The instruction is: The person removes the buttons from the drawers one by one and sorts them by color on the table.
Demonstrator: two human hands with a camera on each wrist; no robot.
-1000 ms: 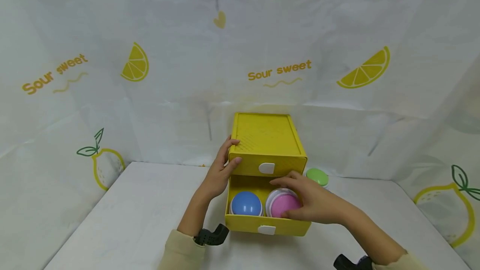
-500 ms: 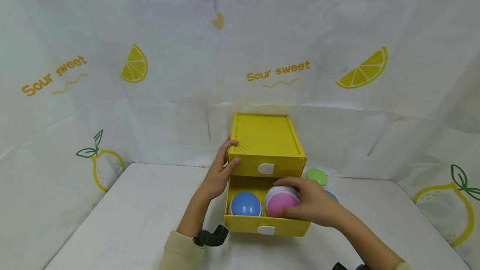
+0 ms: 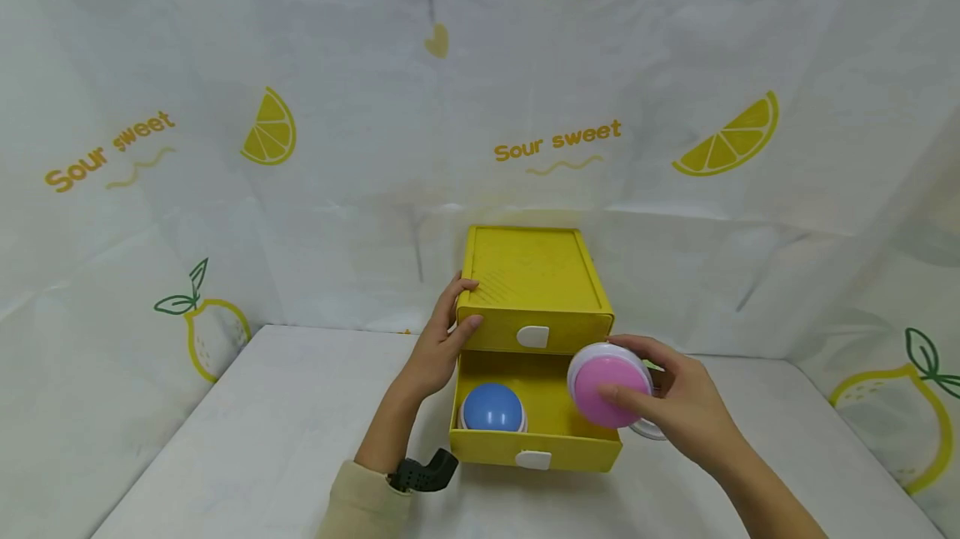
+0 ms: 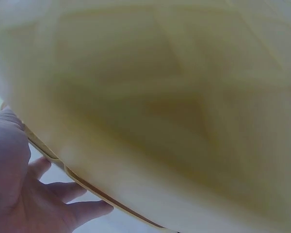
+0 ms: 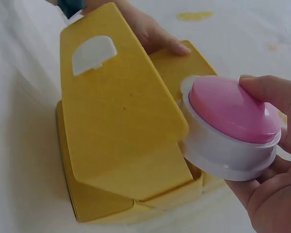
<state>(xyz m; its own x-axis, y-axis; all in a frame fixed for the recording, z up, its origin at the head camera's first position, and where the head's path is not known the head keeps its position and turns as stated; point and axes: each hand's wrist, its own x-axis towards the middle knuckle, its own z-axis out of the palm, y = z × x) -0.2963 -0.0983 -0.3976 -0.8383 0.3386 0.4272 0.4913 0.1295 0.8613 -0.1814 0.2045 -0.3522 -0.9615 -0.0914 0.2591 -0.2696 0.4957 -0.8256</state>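
A yellow two-drawer box [image 3: 536,268] stands on the table, its lower drawer [image 3: 566,449] pulled out. My left hand [image 3: 435,351] grips the upper left side of the box, thumb at the front and fingers along the side. My right hand [image 3: 693,406] holds a round pink push button [image 3: 611,389] with a white base, over the drawer's right end. In the right wrist view the thumb lies on the pink cap [image 5: 233,107] and the fingers curl round the white base [image 5: 228,155]. A blue push button [image 3: 492,408] sits in the drawer's left half.
Right of the drawer, a white round rim [image 3: 648,430] shows on the table, mostly hidden by my right hand. A white sheet with lemon prints [image 3: 360,147] hangs behind the white table [image 3: 300,422]. Yellow plastic fills most of the left wrist view.
My right hand has lifted the pink button out of the drawer's right half and moved it up and right. My left hand and the blue button in the drawer stay put.
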